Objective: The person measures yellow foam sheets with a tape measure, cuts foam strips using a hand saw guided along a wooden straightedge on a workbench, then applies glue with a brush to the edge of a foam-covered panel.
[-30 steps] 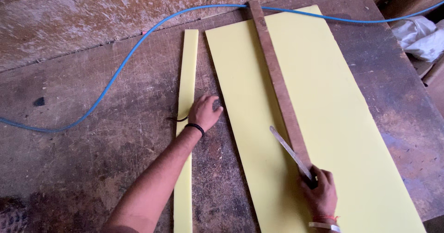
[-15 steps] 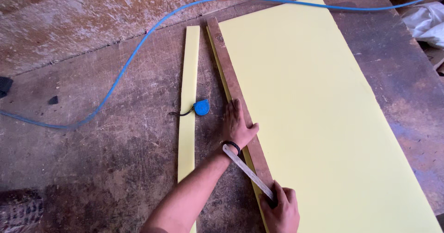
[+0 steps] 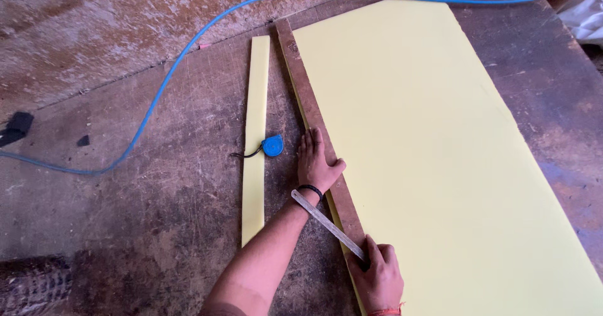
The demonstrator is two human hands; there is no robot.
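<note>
A large pale yellow foam sheet [image 3: 452,146] lies on a worn brown table [image 3: 157,215]. A long wooden batten [image 3: 301,84] rests along the sheet's left edge. My left hand [image 3: 317,162] lies flat, fingers together, pressing on the batten near its middle. My right hand [image 3: 379,277] grips a thin metal blade [image 3: 326,223] near the batten's near end, with the blade angled back toward my left wrist. A narrow yellow foam strip [image 3: 256,134] lies parallel, to the left of the batten. A small blue tape measure [image 3: 272,145] sits between strip and batten.
A blue cable [image 3: 169,80] curves across the table's far side and over the sheet's far end. Small black scraps [image 3: 17,128] lie at the far left. Crumpled white material [image 3: 584,18] shows at the top right, past the table's edge.
The batten and my left hand went from the middle of the sheet to its left edge. My left hand left the tape measure and now presses the batten. My right hand followed with the blade.
</note>
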